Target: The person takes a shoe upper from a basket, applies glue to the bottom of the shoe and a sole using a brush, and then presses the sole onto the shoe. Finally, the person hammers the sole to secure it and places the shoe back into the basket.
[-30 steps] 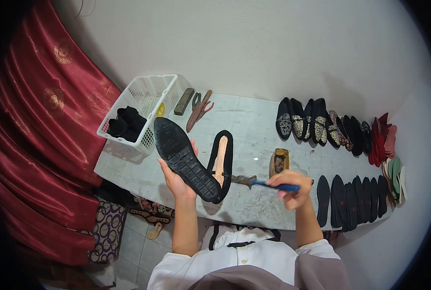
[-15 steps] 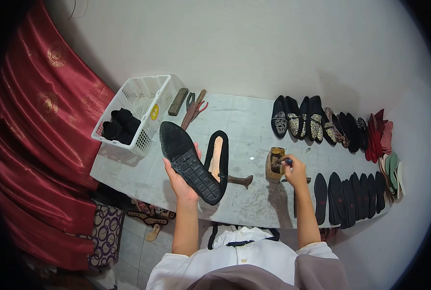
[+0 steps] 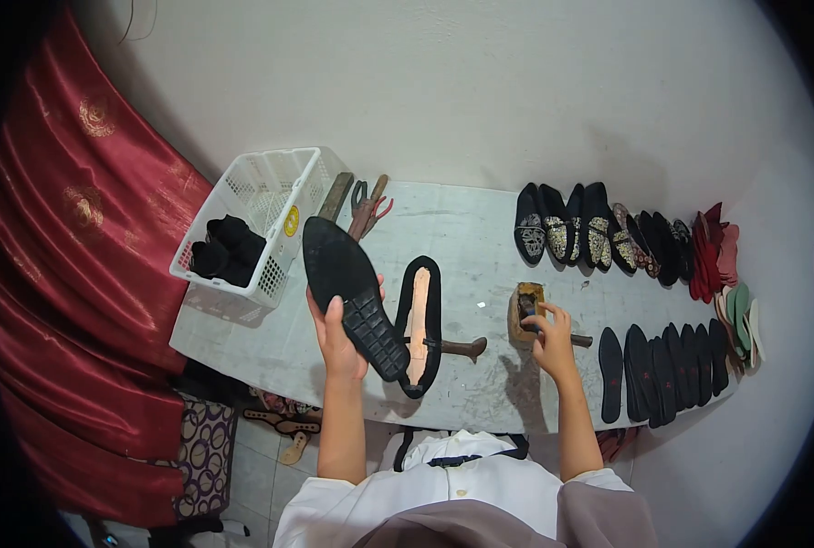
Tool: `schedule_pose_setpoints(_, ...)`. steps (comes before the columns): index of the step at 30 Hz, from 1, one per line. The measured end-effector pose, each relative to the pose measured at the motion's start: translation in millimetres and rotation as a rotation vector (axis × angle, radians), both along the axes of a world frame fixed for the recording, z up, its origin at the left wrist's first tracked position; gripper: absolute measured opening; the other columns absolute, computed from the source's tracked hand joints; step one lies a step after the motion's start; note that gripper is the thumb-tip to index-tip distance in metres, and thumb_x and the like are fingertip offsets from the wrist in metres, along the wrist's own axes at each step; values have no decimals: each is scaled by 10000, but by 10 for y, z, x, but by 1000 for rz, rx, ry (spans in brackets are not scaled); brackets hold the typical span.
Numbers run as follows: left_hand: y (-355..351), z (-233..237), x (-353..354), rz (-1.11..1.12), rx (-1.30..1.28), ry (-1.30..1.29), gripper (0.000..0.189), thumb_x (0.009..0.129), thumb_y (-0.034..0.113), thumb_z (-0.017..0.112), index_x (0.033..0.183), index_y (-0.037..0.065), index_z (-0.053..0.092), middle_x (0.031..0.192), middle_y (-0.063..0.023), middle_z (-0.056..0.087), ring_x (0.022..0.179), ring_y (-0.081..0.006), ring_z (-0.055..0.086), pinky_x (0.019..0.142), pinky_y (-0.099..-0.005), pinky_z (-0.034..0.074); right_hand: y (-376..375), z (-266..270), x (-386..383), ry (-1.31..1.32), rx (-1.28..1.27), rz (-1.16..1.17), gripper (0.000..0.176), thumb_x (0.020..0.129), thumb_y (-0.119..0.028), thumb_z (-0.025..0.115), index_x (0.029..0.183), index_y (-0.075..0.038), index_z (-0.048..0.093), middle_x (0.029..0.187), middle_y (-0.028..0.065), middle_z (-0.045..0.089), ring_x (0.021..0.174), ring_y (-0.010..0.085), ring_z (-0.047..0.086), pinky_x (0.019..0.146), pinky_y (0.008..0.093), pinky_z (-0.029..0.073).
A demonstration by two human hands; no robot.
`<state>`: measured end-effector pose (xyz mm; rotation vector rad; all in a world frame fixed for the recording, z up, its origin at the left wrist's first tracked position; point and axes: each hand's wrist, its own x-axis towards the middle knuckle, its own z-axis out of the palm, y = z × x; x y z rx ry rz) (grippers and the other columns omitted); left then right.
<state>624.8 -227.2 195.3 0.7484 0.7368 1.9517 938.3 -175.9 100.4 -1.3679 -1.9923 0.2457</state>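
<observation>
1. The grey table [image 3: 480, 237] spans the view in front of you, with a red curtain [image 3: 69, 237] hanging to its left.
2. A white basket [image 3: 270, 183] sits at the table's far left corner, with dark items inside it.
3. On your right, a row of finished shoes [image 3: 589, 233] lines the far edge, and a row of flat black soles [image 3: 672, 365] lies nearer you.
4. The black sole [image 3: 347, 288] is lifted off the table, tread side towards you and toe pointing away. It is just left of the black shoe upper [image 3: 422, 324], which is mounted on a metal stand.
5. Your left hand [image 3: 338, 342] grips that sole near its heel end, thumb over one edge and fingers wrapped around the other.
6. Your right hand [image 3: 553, 342] is at the small brown pot [image 3: 525, 301], fingers drawn together at its mouth. What they pinch is too small to tell.
</observation>
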Motion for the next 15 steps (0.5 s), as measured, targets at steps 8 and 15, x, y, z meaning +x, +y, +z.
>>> schedule_pose_setpoints(8,321,25,-99,54,25,464,317,923,125,571,1208,14,490,1037,-56,594,865,-108,566,799,-255,466,-98,660,-900,921,-956,522,376,954,-288,444,1068,28,613,934,90,643,798,130,576,752,259,459)
schedule_pose_setpoints(15,449,122,-127,-278,364,680,284,741,-142,608,945,40,686,937,-99,627,876,-207,634,774,-283,510,-26,744,-1468,1294,-1413,687,656,957,-552,293,1172,3,568,1031,133,642,830,160,604,773,265,468)
